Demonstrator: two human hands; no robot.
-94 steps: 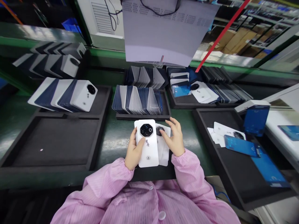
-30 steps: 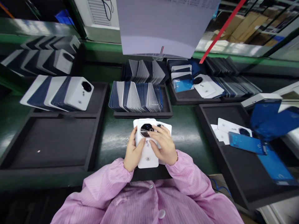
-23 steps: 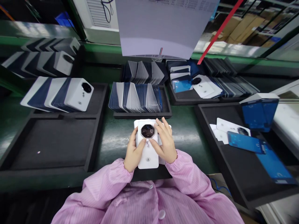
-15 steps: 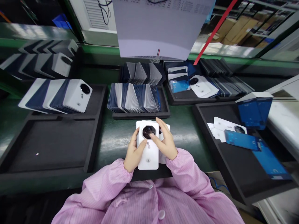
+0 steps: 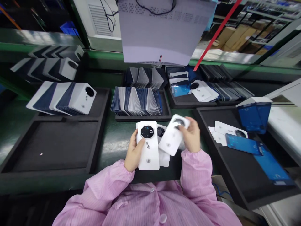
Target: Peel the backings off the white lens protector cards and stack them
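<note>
The person's left hand (image 5: 134, 153) grips the front cover (image 5: 148, 150), a white phone cover with a dark eight-sided camera window, by its left edge. The thumb lies on its face while the other fingers are mostly hidden behind it. A second white edge peeks out at the upper left, so at least one more cover sits behind; how many cannot be told.

The right hand (image 5: 193, 135) pinches the tilted cover (image 5: 169, 139) by its camera end, thumb over part of the round window, the fingertips behind it out of sight. This cover leans to the right and is blurred, its small print unreadable. Beneath it, the lower cover (image 5: 164, 160) shows only in part, overlapped by both of the others; whether it touches the surface (image 5: 108, 144) cannot be made out.

Beyond the hands, a tray (image 5: 144, 118) carries a tight row of blue and white covers, seen mostly as edges. The left tray (image 5: 58, 144) holds a fanned row in its far part and one tiny pale speck nearer. In the right tray (image 5: 235, 169), a blue sheet (image 5: 244, 144) partly covers some white covers. The hanging board (image 5: 160, 34) is cut off at the top, its printing too blurred to read.
</note>
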